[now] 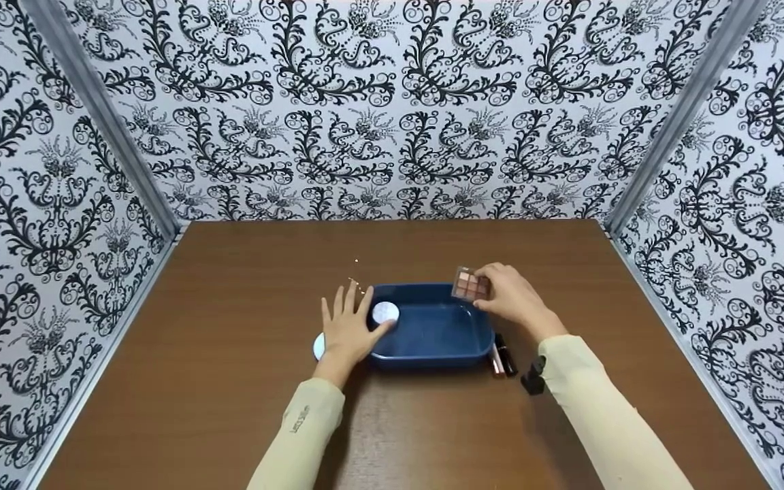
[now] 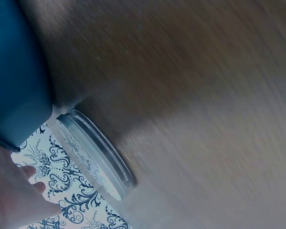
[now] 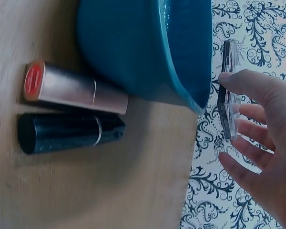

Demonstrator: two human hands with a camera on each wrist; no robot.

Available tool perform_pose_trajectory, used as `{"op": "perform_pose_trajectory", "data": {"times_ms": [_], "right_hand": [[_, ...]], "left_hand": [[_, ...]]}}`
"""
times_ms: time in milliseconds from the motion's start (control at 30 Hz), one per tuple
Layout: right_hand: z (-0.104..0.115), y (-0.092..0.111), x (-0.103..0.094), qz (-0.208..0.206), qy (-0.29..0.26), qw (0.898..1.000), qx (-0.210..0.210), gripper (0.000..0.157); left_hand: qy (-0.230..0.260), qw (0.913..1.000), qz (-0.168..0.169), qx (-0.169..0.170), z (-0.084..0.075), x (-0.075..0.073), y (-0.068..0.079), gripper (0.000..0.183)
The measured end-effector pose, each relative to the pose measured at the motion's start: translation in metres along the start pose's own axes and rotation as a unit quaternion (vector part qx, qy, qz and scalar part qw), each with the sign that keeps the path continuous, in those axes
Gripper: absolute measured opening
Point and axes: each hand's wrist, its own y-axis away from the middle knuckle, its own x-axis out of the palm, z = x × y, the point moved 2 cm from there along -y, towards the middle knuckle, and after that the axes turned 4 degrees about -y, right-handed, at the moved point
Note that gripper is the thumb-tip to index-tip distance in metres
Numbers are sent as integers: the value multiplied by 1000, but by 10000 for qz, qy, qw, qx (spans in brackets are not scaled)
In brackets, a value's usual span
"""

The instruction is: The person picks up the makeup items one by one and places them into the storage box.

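My right hand (image 1: 511, 296) pinches an eyeshadow palette (image 1: 468, 284), with several brown and pink pans, above the back right corner of a blue tray (image 1: 433, 361). In the right wrist view, the thumb and fingers hold the palette (image 3: 227, 90) by its edges. Fingers spread, my left hand (image 1: 348, 333) is at the tray's left side. Its thumb reaches toward a white round piece (image 1: 385, 312) inside the tray; whether they touch is unclear. Beside the left hand, a round flat case (image 2: 95, 155) with a clear rim lies on the table.
Right of the tray lie a pinkish tube with a red end (image 3: 69, 87) and a black tube (image 3: 69, 132), side by side. A thin, shiny beaded strand (image 1: 358, 286) is behind the left fingers. Patterned walls (image 1: 392, 136) enclose the brown table (image 1: 242, 292).
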Motion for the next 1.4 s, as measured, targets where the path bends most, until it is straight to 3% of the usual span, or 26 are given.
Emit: {"op": "perform_pose_trajectory", "data": {"times_ms": [700,1400], "right_hand": [[25,-7,24,176,-149,9986,-471,51],[42,-12,49,568,-100,9970,-517,51]], "left_hand": [[3,9999,108,-31,-2,-4,1,86],[-5,9999,147,-49,-2,-4,1,86]]}}
